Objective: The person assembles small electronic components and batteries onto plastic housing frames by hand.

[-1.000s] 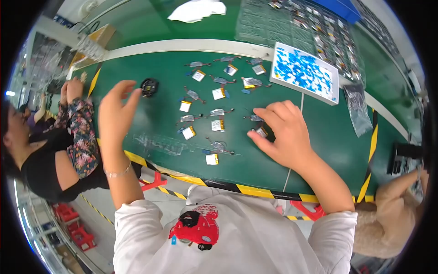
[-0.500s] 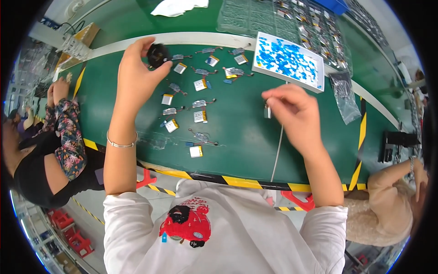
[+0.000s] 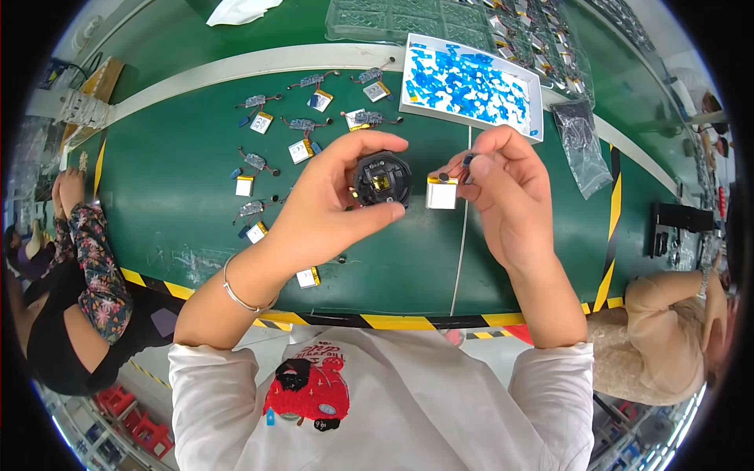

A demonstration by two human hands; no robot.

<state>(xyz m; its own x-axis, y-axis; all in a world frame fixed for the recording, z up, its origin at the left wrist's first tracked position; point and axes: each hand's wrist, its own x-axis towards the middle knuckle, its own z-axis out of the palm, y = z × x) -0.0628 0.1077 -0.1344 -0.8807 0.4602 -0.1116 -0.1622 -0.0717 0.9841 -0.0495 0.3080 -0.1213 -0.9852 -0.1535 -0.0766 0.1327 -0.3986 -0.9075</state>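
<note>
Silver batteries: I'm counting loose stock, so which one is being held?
The battery in the right hand, just right of the round black housing; the batteries lying on the green tabletop are in neither hand.

L fisheye head cam, facing dwn, near bench (image 3: 400, 259)

A plastic bag (image 3: 583, 149) lies near striped tape (image 3: 614, 206), with white cloth (image 3: 239, 10) upper left and red stools (image 3: 150, 434) lower left.
</note>
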